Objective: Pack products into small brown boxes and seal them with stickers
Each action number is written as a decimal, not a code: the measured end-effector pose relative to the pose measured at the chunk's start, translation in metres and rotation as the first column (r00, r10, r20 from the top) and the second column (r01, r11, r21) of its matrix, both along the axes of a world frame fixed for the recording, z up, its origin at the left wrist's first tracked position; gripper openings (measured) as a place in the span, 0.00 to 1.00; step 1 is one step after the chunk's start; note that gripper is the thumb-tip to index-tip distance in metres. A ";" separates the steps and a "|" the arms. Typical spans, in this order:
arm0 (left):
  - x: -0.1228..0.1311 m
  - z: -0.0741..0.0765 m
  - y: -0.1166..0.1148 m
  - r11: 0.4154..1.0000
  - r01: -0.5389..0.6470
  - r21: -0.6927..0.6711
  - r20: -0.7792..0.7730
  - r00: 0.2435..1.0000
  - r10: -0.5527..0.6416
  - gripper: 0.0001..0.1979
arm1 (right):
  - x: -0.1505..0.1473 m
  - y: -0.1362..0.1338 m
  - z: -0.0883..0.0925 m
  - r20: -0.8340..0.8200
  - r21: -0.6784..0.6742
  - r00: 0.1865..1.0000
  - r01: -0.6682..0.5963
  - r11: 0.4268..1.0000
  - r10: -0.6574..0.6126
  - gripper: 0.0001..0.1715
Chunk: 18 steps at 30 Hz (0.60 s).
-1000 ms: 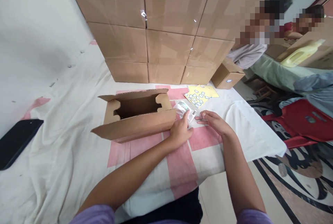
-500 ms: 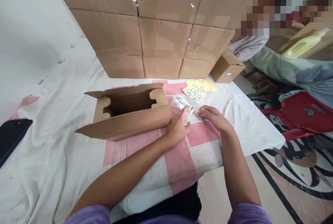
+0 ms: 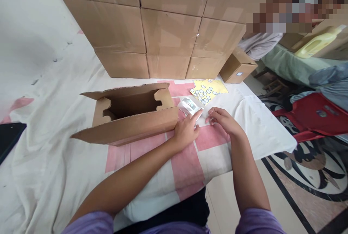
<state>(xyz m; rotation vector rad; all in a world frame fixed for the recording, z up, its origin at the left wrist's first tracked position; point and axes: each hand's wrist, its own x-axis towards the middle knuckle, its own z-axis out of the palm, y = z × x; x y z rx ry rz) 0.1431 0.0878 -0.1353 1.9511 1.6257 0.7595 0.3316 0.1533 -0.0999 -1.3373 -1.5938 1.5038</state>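
My left hand [image 3: 186, 129] is closed around the near side of a white tape dispenser [image 3: 188, 105], its index finger stretched along the cutter end. The dispenser lies on the cloth. Just right of it, my right hand [image 3: 220, 118] is closed, fingertips pinched together and thumb side towards the dispenser. Whatever is between those fingertips is too small or too clear to make out. To the left of my hands stands an open cardboard box [image 3: 141, 127], its long flaps up and notched inner flaps showing at both ends.
Stacked cardboard boxes [image 3: 168, 38] form a wall behind. Yellow sheets with small blue-edged labels [image 3: 208, 91] lie beyond my hands, near a small labelled box [image 3: 236, 68]. A dark flat object [image 3: 11, 138] is far left. Other people sit at the right by a red chair [image 3: 320, 114].
My left index finger has straightened over the end of the dispenser. My right hand stays close by, its fingers curled in slightly more. The view has shifted slightly.
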 end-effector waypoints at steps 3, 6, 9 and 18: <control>0.001 0.000 0.000 0.999 -0.029 0.013 0.027 0.999 0.029 0.34 | -0.004 0.000 0.001 -0.134 -0.050 0.991 0.007 0.999 -0.014 0.17; 0.001 0.000 0.001 0.999 -0.032 0.011 0.017 0.999 0.032 0.34 | -0.007 0.001 0.001 -0.242 -0.080 0.970 0.010 0.997 -0.029 0.18; 0.002 0.001 0.001 0.999 -0.031 0.007 0.000 1.000 0.031 0.35 | -0.009 0.001 0.001 -0.304 -0.104 0.952 0.004 0.995 -0.035 0.20; 0.002 -0.002 0.001 0.999 -0.044 0.012 -0.023 0.999 0.045 0.37 | -0.005 0.002 -0.001 -0.344 -0.058 0.939 -0.048 0.997 0.025 0.19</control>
